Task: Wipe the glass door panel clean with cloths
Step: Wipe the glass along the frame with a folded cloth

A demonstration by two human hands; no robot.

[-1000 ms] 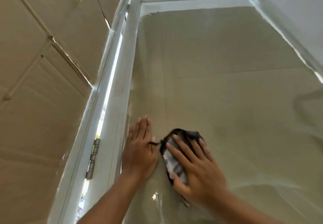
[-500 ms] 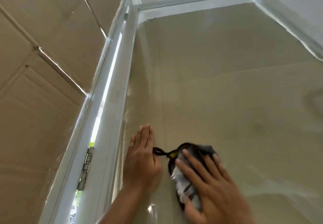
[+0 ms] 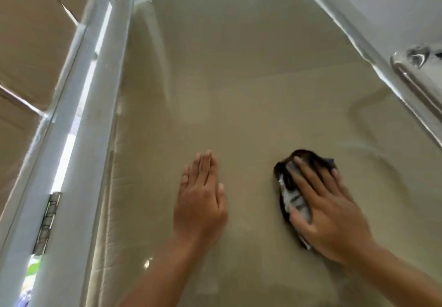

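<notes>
Right hand, lower right, fingers spread flat, pressed soft limp cloth on glass panel; left hand flat, empty. Panel looked slick, breakable: gentle palm pressure.

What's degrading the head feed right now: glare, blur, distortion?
Head view: the clear glass door panel shows streaky reflections and one small glint low down; daylight in the gap beside the white door frame is blown out; the dark crumpled cloth under the right hand is motion-smeared, the flat left hand sharper; the wide-angle lens slants the frame.
</notes>
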